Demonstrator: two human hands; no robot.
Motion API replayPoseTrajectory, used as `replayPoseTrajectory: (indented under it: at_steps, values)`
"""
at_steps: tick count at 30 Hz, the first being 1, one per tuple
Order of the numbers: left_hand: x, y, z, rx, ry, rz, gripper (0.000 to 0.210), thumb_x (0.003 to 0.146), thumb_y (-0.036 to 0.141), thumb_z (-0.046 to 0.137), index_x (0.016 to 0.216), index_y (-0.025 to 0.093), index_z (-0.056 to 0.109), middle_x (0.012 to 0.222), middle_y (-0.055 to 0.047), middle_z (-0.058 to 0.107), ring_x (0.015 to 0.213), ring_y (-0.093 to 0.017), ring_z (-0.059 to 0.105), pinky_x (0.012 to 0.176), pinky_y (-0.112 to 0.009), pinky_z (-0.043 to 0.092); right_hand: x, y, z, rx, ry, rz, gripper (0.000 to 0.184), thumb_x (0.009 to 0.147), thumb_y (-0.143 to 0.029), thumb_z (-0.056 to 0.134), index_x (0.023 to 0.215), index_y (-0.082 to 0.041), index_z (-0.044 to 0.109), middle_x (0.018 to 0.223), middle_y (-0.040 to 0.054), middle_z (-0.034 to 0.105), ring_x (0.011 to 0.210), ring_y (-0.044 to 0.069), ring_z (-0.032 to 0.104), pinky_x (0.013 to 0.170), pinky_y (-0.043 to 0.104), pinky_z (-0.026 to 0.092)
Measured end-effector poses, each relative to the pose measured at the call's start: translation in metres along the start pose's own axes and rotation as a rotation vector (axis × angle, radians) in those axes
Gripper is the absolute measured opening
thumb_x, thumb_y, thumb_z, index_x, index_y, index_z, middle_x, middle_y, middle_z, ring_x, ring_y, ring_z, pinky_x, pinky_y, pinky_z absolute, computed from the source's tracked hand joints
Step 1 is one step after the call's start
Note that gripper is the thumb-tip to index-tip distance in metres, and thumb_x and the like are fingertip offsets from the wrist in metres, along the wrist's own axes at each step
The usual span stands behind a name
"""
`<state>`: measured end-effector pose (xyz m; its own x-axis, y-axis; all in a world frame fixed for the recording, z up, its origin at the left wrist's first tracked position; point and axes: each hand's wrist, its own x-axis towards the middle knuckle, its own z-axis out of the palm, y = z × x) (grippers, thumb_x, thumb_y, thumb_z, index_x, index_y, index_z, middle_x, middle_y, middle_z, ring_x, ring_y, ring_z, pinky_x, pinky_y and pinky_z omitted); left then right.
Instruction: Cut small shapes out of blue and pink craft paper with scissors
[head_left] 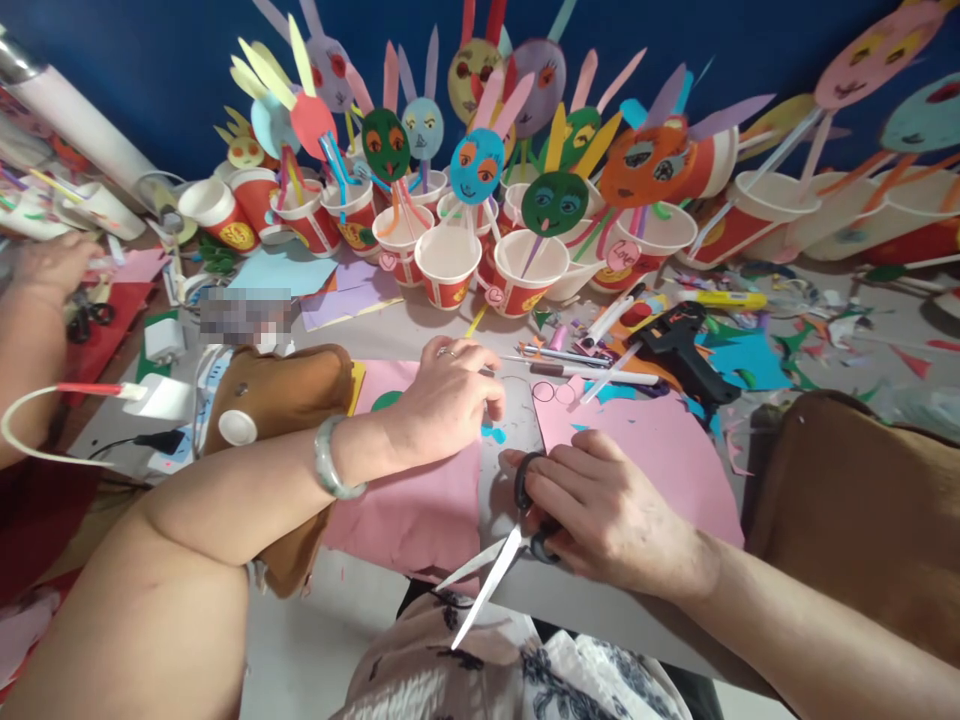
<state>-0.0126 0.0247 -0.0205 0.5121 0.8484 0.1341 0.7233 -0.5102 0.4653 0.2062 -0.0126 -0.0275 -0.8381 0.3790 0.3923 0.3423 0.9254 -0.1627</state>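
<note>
My right hand [607, 510] is wrapped round the black handles of a pair of scissors [491, 580]. Their silver blades are spread apart and point down toward my lap, past the table's front edge. My left hand [446, 400], with a pale bangle [328, 458] on its wrist, reaches over a pink sheet [420, 500]. Its fingers are bent and somewhat apart above small blue paper scraps [493, 434]; the thumb is hidden. Beside my right hand lies another pink sheet [652, 440] with a curved edge and small drawn circles.
Paper cups [448, 265] holding paper-face puppets line the back. A black glue gun [686, 350], pens [592, 374] and paper scraps lie at right. A brown bag [281, 395] and power strip [214, 385] are at left. Another person's hand [56, 265] rests at far left.
</note>
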Motion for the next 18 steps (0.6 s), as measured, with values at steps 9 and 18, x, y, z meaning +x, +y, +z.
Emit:
replayPoseTrajectory:
  at_steps: [9, 18]
  values:
    - [-0.0005, 0.0006, -0.0002, -0.001, 0.013, -0.002, 0.036, 0.078, -0.002, 0.048, 0.068, 0.022, 0.074, 0.110, -0.006, 0.066, 0.112, -0.024, 0.053, 0.105, -0.050, 0.031, -0.0022, 0.0010, 0.0021, 0.003, -0.097, 0.053, 0.014, 0.075, -0.010, 0.049, 0.083, -0.015, 0.060, 0.075, 0.0076, 0.065, 0.068, 0.021, 0.050, 0.067, 0.036, 0.029]
    - [-0.0005, 0.0022, 0.0000, -0.039, 0.073, -0.042, 0.038, 0.079, -0.004, 0.043, 0.074, 0.022, 0.071, 0.108, -0.004, 0.067, 0.112, -0.021, 0.055, 0.107, -0.046, 0.031, -0.0017, 0.0024, 0.0003, 0.022, -0.065, 0.055, 0.016, 0.071, -0.010, 0.048, 0.081, -0.016, 0.058, 0.071, 0.0062, 0.061, 0.066, 0.020, 0.048, 0.065, 0.035, 0.028]
